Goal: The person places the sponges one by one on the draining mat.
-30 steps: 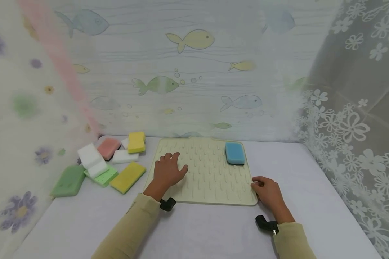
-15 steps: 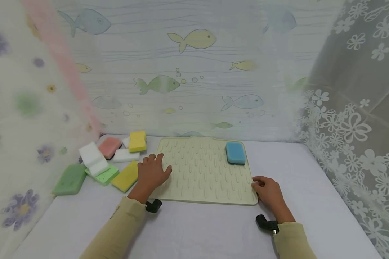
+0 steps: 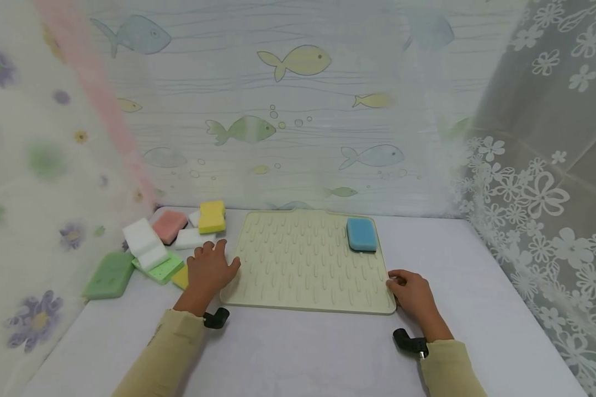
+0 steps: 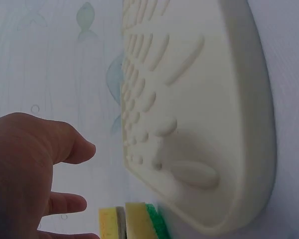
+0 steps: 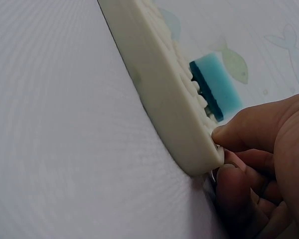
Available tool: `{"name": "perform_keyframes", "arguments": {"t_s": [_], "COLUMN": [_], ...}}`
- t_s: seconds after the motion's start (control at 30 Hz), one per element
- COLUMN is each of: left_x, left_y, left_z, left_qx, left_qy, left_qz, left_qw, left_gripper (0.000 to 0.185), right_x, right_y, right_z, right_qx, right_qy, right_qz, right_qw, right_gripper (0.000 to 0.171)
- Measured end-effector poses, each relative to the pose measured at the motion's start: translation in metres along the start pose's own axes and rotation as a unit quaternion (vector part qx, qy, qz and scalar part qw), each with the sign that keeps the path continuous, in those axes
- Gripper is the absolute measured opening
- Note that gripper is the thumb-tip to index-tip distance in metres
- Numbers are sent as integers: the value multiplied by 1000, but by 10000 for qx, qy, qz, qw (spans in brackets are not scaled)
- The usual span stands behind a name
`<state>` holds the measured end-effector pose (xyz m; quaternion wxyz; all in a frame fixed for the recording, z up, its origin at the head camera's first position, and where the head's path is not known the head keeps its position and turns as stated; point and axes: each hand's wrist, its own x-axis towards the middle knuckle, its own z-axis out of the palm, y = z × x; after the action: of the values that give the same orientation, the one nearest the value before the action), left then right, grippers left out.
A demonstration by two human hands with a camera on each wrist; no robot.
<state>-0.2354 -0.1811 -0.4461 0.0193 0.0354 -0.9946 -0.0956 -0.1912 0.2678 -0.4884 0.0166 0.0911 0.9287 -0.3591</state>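
Right hand (image 3: 413, 292) pinching 4 o'clock corner of cream ridged silicone mat (image 3: 303, 259), left hand (image 3: 207, 270) fingers spread loose over yellow sponge (image 3: 181, 277) at mat's 9 o'clock, blue rectangular sponge (image 3: 361, 234) on mat at 1 o'clock.

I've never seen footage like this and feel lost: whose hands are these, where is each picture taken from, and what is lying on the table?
No machine here: a person works bare-handed, with a camera on the head and one on each wrist. The head view shows a cream ridged mat on a white table, a blue sponge lying on it. The right hand pinches the mat's near right corner; its wrist view shows that close up. The left hand, fingers relaxed, holds nothing and is over a yellow sponge in the pile of sponges left of the mat.
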Motion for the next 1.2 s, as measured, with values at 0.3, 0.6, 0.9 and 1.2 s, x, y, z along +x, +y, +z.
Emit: {"name": "perform_keyframes", "arguments": {"t_s": [0.3,0.6,0.9,1.2], "left_x": [2,-1,-3,3], "left_y": [-26,-34,-37,-47], "left_z": [5,1,-3,-2], "left_qx": [-40,0,41,61], "left_qy": [-127,-401,-693,-885], "left_qz": [-183,-350,-500,-312], "left_qw": [9997,9986,9963,9956], "left_gripper": [66,63,60,62], "right_x": [0,-1,2,4], "right_y": [-2,-2,1,3], "right_z": [-1,-1,1,2], "right_qx": [29,77,90,69], "right_qy": [-1,8,22,72], "right_qz": [0,-2,8,3], "right_qw": [10000,10000,10000,10000], "right_gripper": [39,38,39,39]}}
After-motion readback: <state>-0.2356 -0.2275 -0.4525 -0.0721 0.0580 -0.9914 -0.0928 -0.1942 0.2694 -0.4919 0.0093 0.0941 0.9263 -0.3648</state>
